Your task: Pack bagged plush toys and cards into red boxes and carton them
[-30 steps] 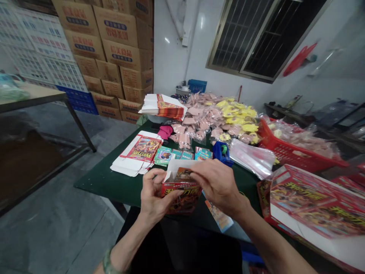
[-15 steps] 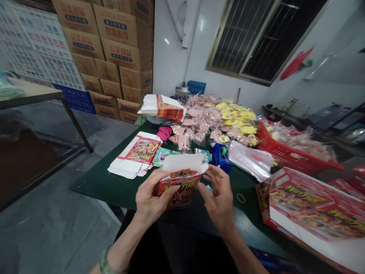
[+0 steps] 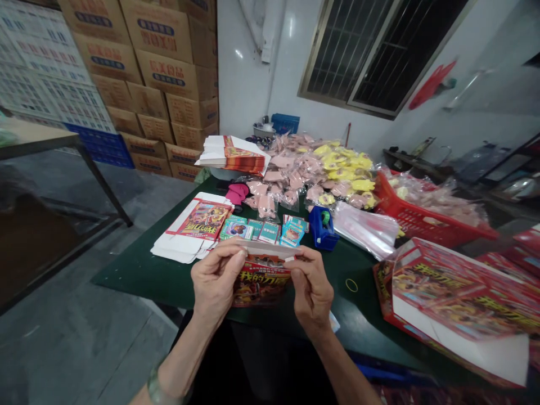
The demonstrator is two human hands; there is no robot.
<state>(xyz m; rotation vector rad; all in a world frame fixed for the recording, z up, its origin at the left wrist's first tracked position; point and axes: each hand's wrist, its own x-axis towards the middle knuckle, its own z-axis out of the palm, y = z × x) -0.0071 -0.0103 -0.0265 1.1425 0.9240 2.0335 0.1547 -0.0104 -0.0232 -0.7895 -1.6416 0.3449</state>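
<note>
A small red printed box (image 3: pixel 261 284) with yellow lettering is held upright between my two hands, over the near edge of the green table (image 3: pixel 135 264). My left hand (image 3: pixel 218 278) pinches the top left corner of the box at its white flap. My right hand (image 3: pixel 311 287) grips the top right corner, thumb and fingers closed on the flap edge. The white top flap is folded partly over the opening. Just beyond the box lie several printed cards (image 3: pixel 270 229). Flattened red and white boxes (image 3: pixel 192 228) are stacked to the left.
A blue tape dispenser (image 3: pixel 323 228), clear plastic bags (image 3: pixel 365 228) and a rubber band (image 3: pixel 351 286) lie to the right. Pink and yellow bagged toys (image 3: pixel 348 163) are heaped behind. A red basket (image 3: pixel 415 216) and a large printed carton (image 3: pixel 459 304) stand at far right.
My right hand has closed onto the right corner of the box. The white top flap has been bent down from standing, showing more of the cards behind it.
</note>
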